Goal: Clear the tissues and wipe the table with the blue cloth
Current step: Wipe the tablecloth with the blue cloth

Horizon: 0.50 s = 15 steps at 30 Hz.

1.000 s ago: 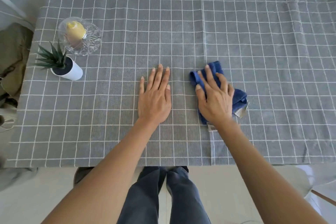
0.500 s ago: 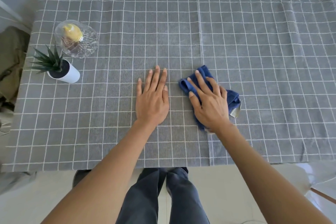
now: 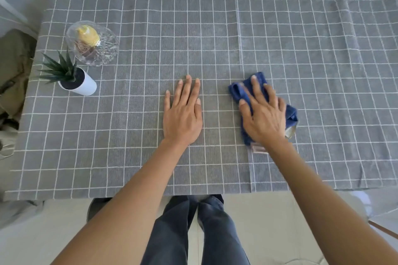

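Cloth (image 3: 239,90) rightward, under right grip (image 3: 263,116)

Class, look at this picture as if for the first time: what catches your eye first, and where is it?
First, the right hand pressed flat on the blue cloth, right of centre on the grey checked tablecloth. Beside it, the left hand lies flat and empty. At far left stand a potted plant and a glass dish.

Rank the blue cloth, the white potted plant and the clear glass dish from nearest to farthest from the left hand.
Measured from the left hand:
1. Blue cloth, just right, under the right hand.
2. White potted plant, far left.
3. Clear glass dish, far left, behind the plant.
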Motion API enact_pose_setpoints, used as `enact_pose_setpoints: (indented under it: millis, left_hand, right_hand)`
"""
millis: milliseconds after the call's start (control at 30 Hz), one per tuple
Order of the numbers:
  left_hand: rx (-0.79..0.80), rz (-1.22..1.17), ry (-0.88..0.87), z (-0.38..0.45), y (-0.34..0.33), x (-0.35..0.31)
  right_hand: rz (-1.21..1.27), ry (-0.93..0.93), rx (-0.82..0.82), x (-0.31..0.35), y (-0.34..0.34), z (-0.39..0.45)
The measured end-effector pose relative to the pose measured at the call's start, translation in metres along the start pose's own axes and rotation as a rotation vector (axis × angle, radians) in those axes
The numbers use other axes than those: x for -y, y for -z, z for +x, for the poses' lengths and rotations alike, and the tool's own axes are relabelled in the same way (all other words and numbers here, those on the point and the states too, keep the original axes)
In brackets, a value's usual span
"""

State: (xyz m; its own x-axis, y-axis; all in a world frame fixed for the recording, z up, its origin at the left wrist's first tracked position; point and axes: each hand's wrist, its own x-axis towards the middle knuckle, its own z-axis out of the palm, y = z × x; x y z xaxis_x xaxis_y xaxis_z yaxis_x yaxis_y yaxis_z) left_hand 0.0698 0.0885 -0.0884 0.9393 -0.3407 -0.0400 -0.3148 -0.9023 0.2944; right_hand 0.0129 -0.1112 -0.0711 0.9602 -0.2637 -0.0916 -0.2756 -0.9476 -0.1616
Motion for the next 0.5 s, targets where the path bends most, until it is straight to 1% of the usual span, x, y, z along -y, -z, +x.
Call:
enact_pose_setpoints:
  millis: [67, 133, 167, 267, 300, 333, 433, 500]
  left_hand:
    - [-0.004, 0.001, -0.002, 0.0, 0.0, 0.001]
    - [-0.01, -0.002, -0.001, -0.001, -0.001, 0.001]
    - [-0.013, -0.003, 0.002, -0.001, -0.001, 0.001]
    - [-0.014, 0.0, 0.002, -0.001, 0.0, 0.0]
    - [-0.013, 0.0, 0.001, -0.001, -0.001, 0.0]
    - [-0.012, 0.0, 0.001, -0.001, -0.001, 0.0]
    - [-0.01, 0.004, 0.002, -0.001, -0.002, 0.001]
    - [-0.008, 0.007, 0.001, -0.001, -0.002, 0.001]
  right_hand:
    - [0.046, -0.126, -0.013, -0.008, 0.002, 0.009]
    - [0.075, -0.148, -0.032, 0.001, 0.0, 0.006]
    - [0.086, -0.111, -0.032, 0.008, -0.002, 0.001]
    - [0.056, 0.122, 0.005, 0.02, -0.005, -0.015]
    - [0.039, 0.164, 0.017, 0.016, -0.003, -0.014]
    - [0.029, 0.156, 0.019, 0.01, -0.001, -0.01]
    - [0.042, -0.042, -0.012, -0.006, 0.003, 0.009]
    - [0.08, -0.14, -0.031, 0.003, 0.002, 0.013]
